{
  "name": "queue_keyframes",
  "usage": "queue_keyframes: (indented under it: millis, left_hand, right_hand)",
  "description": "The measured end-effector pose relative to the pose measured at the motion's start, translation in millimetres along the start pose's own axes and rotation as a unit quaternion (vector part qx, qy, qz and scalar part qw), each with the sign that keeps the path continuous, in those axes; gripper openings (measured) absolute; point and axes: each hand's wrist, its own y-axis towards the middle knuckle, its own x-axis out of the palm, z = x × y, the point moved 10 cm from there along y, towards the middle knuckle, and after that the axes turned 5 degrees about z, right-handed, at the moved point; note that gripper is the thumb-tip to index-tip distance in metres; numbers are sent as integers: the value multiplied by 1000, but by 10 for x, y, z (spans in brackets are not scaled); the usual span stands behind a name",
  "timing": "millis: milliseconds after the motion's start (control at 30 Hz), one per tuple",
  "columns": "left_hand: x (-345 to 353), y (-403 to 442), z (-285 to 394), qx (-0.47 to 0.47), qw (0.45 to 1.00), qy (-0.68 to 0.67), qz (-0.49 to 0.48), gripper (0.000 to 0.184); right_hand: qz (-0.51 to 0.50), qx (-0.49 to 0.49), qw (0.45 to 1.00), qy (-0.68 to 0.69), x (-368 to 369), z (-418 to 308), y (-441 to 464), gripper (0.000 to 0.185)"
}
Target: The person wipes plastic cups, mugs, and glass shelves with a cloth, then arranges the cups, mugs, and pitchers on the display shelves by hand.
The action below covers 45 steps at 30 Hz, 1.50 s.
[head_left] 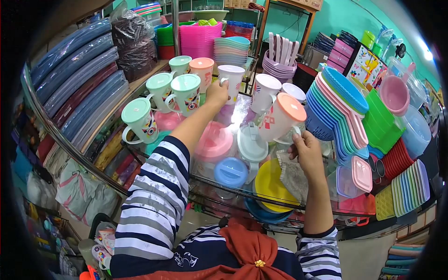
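Nearest, a yellow basin [271, 185] shows below a grey cloth [293, 173], which hangs just under the right hand [305, 151]. The thumb and fingers of that hand are closed on the handle of an orange-lidded mug [278, 117], which is tilted; whether they also grip the cloth is hard to tell. A blue-lidded container [230, 173], a pink-lidded pitcher [214, 143] and a grey-lidded pitcher [252, 142] show to the left of the cloth.

Farther in, green-lidded mugs [185, 95] stand grouped on the left of the glass worktop [241, 112], with a white mug [266, 95] on its right, near a stack of long-handled baskets [333, 109]. The left hand [218, 94] reaches between these groups, its fingers curled at the handle of a lilac-lidded mug [231, 77] that stands upright beside another mug with an orange lid [202, 73].

Behind them are stacked bowls [231, 52], pink baskets [200, 42], lilac baskets [279, 67] and a teal wall [326, 18].
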Motion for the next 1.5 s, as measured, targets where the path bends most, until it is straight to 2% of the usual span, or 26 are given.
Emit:
queue_keyframes:
  millis: [233, 300, 400, 467, 600, 633, 733, 1000, 1067, 1167, 1233, 1300, 1367, 1400, 1433, 1467, 1500]
  left_hand:
    - [-68, 200, -202, 1, 999, -13, 35, 31]
    - [-66, 275, -250, 21, 998, 34, 40, 31]
    - [-108, 313, -326, 15, 998, 23, 58, 32]
    - [-138, 367, -387, 25, 997, 24, 69, 32]
    - [-228, 373, -373, 60, 992, 51, 101, 33]
    - [-245, 358, -373, 62, 991, 51, 104, 33]
    - [-253, 309, -407, 23, 995, 55, 80, 36]
    - [-396, 31, -161, 11, 986, 127, 106, 47]
    - [-399, -74, -53, 12, 984, 141, 112, 51]
    - [-366, -198, -10, -4, 985, 138, 103, 61]
    - [-283, -249, -22, -7, 990, 119, 68, 74]
    - [-221, -344, -10, 10, 988, 136, 75, 78]
    - [-181, -515, 57, 31, 984, 154, 82, 83]
    - [-188, -675, 245, 83, 978, 172, 87, 86]
    - [-202, -831, 438, 136, 968, 190, 93, 88]
    - [-228, -946, 534, 139, 968, 188, 90, 88]
    - [-183, -1099, 749, 210, 958, 183, 65, 89]
  right_hand:
    - [-20, -42, 996, -73, 516, -226, 171, 23]
    - [-26, -41, 996, -81, 749, -214, 266, 24]
    - [-24, -92, 991, -97, 1141, -177, 472, 26]
    - [14, -179, 967, -183, 1348, -256, 584, 29]
    - [52, -182, 955, -227, 1564, -391, 610, 33]
    - [68, -156, 957, -235, 1571, -396, 614, 35]
    - [90, -127, 955, -251, 1635, -354, 701, 38]
    - [125, -110, 947, -273, 1600, -387, 877, 40]
    - [82, -100, 954, -272, 1613, -349, 909, 40]
    - [89, -125, 955, -255, 1459, -361, 919, 36]
    - [144, -140, 951, -233, 1120, -582, 811, 36]
    - [282, -236, 893, -260, 665, -800, 749, 41]
    - [363, -164, 890, -221, 202, -728, 761, 48]
    - [365, -163, 889, -221, 90, -674, 801, 48]
    - [367, -71, 895, -242, -49, -424, 902, 53]
    - [366, 22, 894, -260, -171, -160, 972, 58]
    - [370, 23, 892, -259, -244, -7, 1039, 58]
